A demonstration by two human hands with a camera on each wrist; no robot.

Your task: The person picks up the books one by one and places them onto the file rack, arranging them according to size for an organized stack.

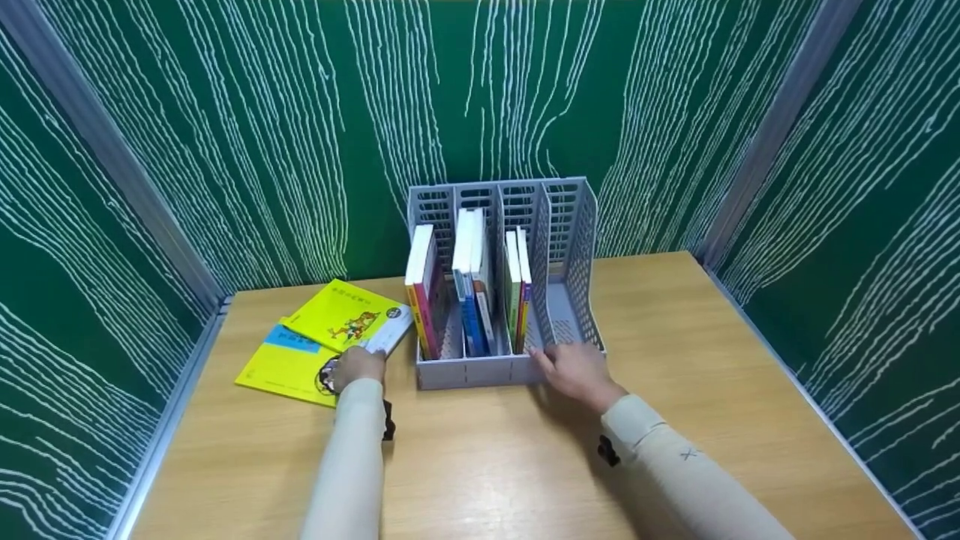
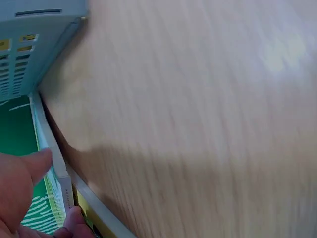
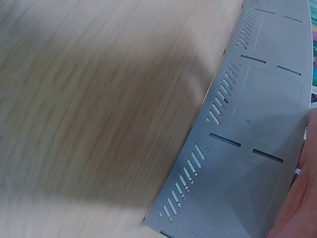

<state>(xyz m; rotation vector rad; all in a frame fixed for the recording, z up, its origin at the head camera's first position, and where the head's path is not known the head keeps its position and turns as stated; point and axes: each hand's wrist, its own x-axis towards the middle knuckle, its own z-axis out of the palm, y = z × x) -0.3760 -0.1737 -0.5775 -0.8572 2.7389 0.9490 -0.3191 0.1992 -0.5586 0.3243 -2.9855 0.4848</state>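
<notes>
My left hand pinches the near corner of the upper yellow book, with its thumb on the cover and fingertips beneath, as the left wrist view shows. That book overlaps another yellow book with a blue label, lying flat on the table. My right hand holds the front rim of a grey file rack near its right end; its fingertips are partly hidden in the right wrist view. Upright books stand in the rack's left compartment, second compartment and third compartment. The rightmost compartment holds no book.
The wooden table runs back to green walls with white wavy lines. Grey metal posts stand at the corners. The rack is near the back wall, and the yellow books lie to its left.
</notes>
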